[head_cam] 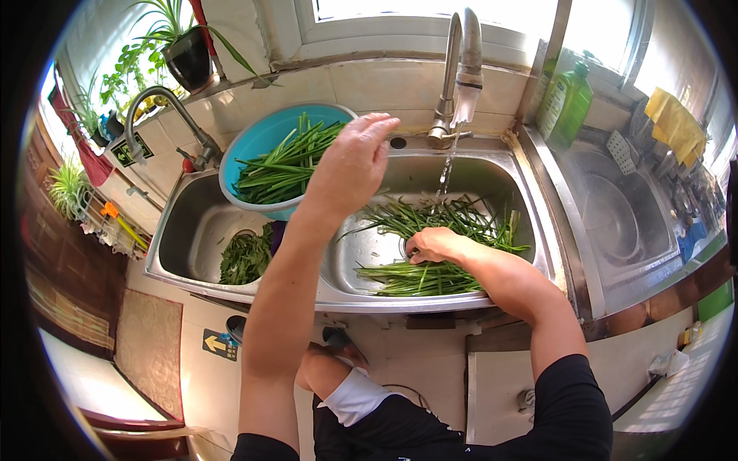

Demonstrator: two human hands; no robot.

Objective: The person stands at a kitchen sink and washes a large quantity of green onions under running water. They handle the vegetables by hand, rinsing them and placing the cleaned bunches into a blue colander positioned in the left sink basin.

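Note:
My left hand [353, 167] is raised over the right edge of a blue plastic basin [229, 167], its fingers extended; nothing shows in it. Long green leaves, like garlic chives [282, 167], lie in the basin, which rests across the rims of the double steel sink. In the right bowl [351, 271], my right hand [435, 245] reaches down near the drain between two heaps of the same greens, one behind [450, 216] and one in front [421, 279]. Its fingertips are bent and partly hidden, so whether they hold anything is unclear. Water runs from the faucet [470, 80] onto the rear heap.
Leafy greens [247, 259] lie in the left bowl beside something dark purple. A second faucet [167, 98] stands at the left. A green pump bottle [568, 104] is behind the metal divider on the right. Potted plants [190, 60] line the left sill.

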